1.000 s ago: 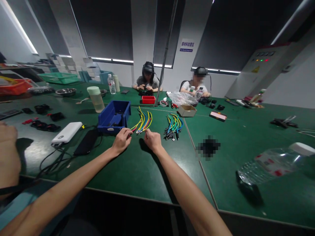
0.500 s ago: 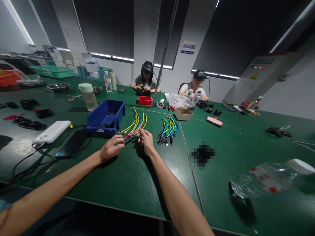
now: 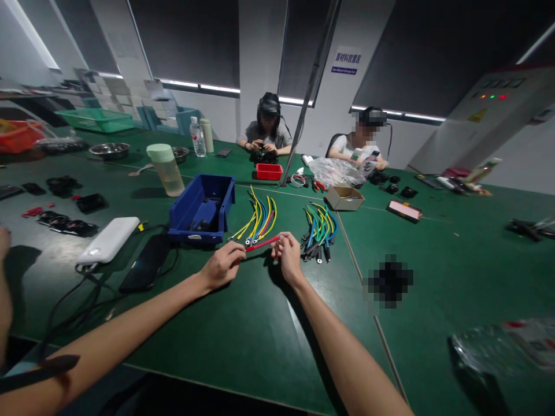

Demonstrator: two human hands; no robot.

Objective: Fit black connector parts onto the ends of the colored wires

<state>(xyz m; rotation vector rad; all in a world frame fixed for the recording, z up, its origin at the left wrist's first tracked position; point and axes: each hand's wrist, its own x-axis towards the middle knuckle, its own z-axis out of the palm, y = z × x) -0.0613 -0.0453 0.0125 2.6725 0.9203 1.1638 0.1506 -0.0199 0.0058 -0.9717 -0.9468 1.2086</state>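
Note:
A short red wire (image 3: 261, 244) stretches between my two hands just above the green table (image 3: 243, 323). My left hand (image 3: 223, 264) pinches its left end and my right hand (image 3: 287, 254) pinches its right end. Just beyond my hands lies a bundle of yellow, blue, green and red wires (image 3: 259, 218) with ring terminals. To the right of it lies a second bundle of green, blue and yellow wires (image 3: 319, 228) with dark plugs. A blue plastic bin (image 3: 203, 209) stands left of the first bundle.
A white power bank (image 3: 108, 241) and a black phone (image 3: 145, 263) with cables lie at the left. A clear plastic bottle (image 3: 503, 346) lies at the right front. A cardboard box (image 3: 345, 197), a red tray (image 3: 269, 171) and two seated people are across the table.
My hands have pulled a red wire out of the first bundle and now hold it stretched between them. The camera has shifted slightly left.

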